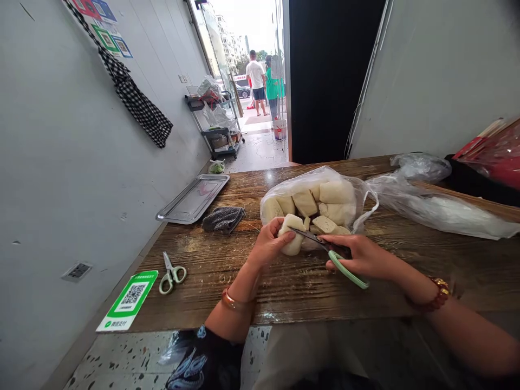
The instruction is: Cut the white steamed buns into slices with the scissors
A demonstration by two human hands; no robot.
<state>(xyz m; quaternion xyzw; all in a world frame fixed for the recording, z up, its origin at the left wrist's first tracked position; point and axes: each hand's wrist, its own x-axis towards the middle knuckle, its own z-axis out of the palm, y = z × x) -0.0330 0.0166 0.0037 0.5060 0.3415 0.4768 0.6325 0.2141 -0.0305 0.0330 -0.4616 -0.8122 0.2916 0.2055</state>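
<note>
So the person at this wooden table has both hands busy. Their left hand is wrapped around a pale bun-like chunk, thumb across the front and fingers behind, holding it up just in front of a clear plastic bag. The right hand is gripping green-handled scissors, with the blades pointing left and laid against the chunk near the left thumb; can't really tell how far the tip goes in, if at all. The bag lies on its side and is pretty full of similar pale pieces, some whole-looking, a few showing a crumbly, porous face. There's a plain bangle on the left wrist and a red-and-gold beaded bracelet on the right. Over on the left side of the table sits a second pair of scissors, lying beside a green QR code card, with a rumpled dark grey cloth further up, next to a metal tray. Off to the right there's a long heap of clear plastic wrapping. Small bits are scattered over the wood below the chunk, and beyond the table a loaded cart stands by the open doorway.
</note>
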